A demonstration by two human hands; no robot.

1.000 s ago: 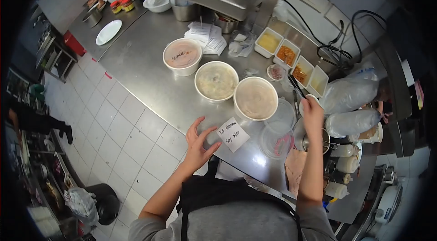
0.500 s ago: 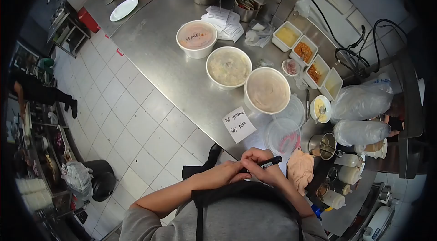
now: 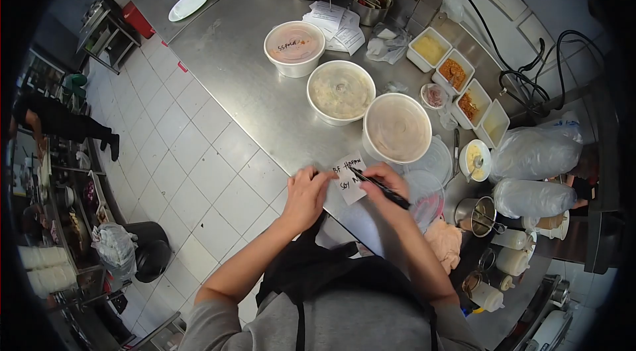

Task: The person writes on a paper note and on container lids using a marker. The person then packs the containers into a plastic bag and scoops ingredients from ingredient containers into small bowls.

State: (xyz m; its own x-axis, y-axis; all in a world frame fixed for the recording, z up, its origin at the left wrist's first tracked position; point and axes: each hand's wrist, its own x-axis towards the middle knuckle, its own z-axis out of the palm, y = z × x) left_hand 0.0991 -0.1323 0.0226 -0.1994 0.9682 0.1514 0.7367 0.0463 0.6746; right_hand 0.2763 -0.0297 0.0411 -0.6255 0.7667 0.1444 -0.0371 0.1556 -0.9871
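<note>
- Head view: a paper note (image 3: pixel 350 193) lies flat on the steel counter (image 3: pixel 232 96), near its front edge and in front of the rightmost lidded container (image 3: pixel 397 127).
- Two lines of black writing are on the note; the end of the lower one is partly covered by the right hand (image 3: pixel 386 186) and black marker (image 3: pixel 391 194), so whether it is complete cannot be told.
- Right hand: the grip is closed around the marker, its tip at the lower line; contact with the surface is too fine to confirm.
- Left hand (image 3: pixel 306 198): the grip is partly open, fingers loosely curled, with nothing visibly grasped; its fingertips are at the note's left edge.
- All three containers have lids on. The far container (image 3: pixel 294 49) carries black lettering on top; no lettering can be made out on the middle container (image 3: pixel 340 92) or the rightmost one.
- Clear lids (image 3: pixel 424 200) lie beside the note, with a pink cloth (image 3: pixel 443 245) near them. Condiment trays (image 3: pixel 454 73) stand in a row beyond.
- Compared with half a second ago, the hands have separated: they were together around the marker near the apron (image 3: pixel 331 255), and both are now at the note.
- The three containers keep the same arrangement, though the view has shifted slightly.
</note>
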